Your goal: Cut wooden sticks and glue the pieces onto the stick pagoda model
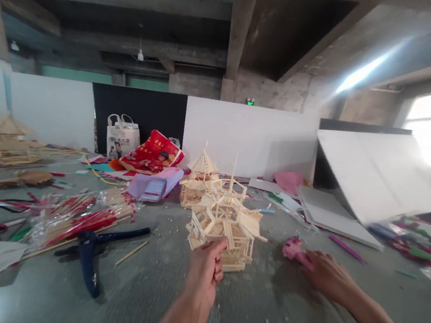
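Beside stick pavilion (226, 222), right hand (326, 275) grips pink tool (294, 249)

My left hand (205, 266) is touching the near side of the stick pavilion model (226, 222) sitting mid-floor; a second stick model (198, 178) is standing just behind it, to the left. My right hand (326, 275) is resting to the right, on a small tool (295, 248). A glue gun (90, 253) is lying near left, stick bundles (81, 214) lying behind it.
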`<state>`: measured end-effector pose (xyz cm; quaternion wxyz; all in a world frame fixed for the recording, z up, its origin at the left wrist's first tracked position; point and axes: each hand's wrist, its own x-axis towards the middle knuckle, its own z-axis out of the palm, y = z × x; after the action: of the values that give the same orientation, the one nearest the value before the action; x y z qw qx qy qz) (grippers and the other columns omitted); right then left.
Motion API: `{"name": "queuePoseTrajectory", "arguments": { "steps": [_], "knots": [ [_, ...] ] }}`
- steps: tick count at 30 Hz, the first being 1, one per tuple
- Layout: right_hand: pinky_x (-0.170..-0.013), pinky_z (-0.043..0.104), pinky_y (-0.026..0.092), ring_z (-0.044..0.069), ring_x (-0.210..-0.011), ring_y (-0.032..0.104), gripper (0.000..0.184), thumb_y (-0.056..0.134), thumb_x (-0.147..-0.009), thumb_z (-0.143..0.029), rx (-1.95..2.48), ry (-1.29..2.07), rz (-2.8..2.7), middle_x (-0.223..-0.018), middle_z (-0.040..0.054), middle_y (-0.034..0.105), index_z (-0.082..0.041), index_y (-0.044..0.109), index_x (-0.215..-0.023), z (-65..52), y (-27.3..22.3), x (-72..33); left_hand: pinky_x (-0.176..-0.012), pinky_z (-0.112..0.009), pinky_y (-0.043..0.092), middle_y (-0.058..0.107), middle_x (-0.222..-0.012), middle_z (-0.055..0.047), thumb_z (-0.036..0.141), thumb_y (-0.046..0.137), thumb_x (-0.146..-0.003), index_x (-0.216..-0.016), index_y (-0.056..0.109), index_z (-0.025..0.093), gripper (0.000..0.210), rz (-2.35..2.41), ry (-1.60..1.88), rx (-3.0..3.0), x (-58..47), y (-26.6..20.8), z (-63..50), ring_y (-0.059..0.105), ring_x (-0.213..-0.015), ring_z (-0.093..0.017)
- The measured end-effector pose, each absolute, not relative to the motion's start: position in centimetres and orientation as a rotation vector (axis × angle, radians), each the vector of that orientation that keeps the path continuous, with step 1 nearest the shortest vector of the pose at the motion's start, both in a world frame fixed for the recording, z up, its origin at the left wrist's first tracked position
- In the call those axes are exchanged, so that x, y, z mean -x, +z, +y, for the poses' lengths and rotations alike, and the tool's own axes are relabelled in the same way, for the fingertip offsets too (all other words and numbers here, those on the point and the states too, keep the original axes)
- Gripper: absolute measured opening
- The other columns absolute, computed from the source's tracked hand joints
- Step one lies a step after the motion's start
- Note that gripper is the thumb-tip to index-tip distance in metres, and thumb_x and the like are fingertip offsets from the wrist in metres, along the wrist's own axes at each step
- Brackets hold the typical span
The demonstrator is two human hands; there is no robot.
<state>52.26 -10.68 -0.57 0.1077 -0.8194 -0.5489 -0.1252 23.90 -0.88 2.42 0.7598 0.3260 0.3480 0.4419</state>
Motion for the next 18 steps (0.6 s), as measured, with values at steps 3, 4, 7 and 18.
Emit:
{"name": "queuePoseTrajectory", "arguments": {
  "steps": [3, 4, 7, 18],
  "knots": [
    [-0.064, 0.032, 0.035, 0.025, -0.077, 0.058, 0.012, 0.053, -0.072, -0.022, 2.4, -0.327, -1.687, -0.079, 0.0127, 0.063, -0.017, 0.062, -0.075, -10.2, -1.6, -52.9, -0.033, -0.014, 0.014, 0.03, -0.043, 0.012, 0.029, 0.069, -0.058, -0.062, 0.046, 0.016, 0.027, 0.762, 0.97, -0.729, -23.8, 2.5, -0.9, 0.021, -0.032, 0.001],
    [-0.066, 0.032, 0.035, 0.024, -0.077, 0.058, 0.012, 0.051, -0.071, -0.02, 2.393, -0.323, -1.707, -0.079, 0.0128, 0.063, -0.016, 0.062, -0.075, -10.1, -1.7, -53.1, -0.033, -0.014, 0.014, 0.03, -0.043, 0.012, 0.028, 0.069, -0.058, -0.062, 0.046, 0.016, 0.026, 0.765, 0.974, -0.735, -23.8, 2.4, -0.9, 0.021, -0.033, 0.001],
    [-0.07, 0.033, 0.036, 0.023, -0.077, 0.056, 0.011, 0.05, -0.07, -0.016, 2.345, -0.31, -1.784, -0.078, 0.0105, 0.062, -0.017, 0.06, -0.073, -9.7, -1.6, -53.5, -0.034, -0.015, 0.013, 0.027, -0.043, 0.012, 0.029, 0.068, -0.059, -0.061, 0.045, 0.017, 0.027, 0.771, 0.989, -0.754, -23.8, 2.3, -1.0, 0.02, -0.033, 0.0],
    [-0.055, 0.027, 0.037, 0.017, -0.057, 0.056, 0.008, 0.047, -0.07, -0.017, 2.289, -0.414, -1.658, -0.069, 0.0072, 0.059, -0.021, 0.053, -0.068, -11.5, 0.4, -52.7, -0.035, -0.016, 0.014, 0.025, -0.041, 0.012, 0.032, 0.067, -0.06, -0.057, 0.043, 0.018, 0.028, 0.772, 1.025, -0.811, -23.7, 2.2, -1.3, 0.019, -0.035, -0.002]
  ]
}}
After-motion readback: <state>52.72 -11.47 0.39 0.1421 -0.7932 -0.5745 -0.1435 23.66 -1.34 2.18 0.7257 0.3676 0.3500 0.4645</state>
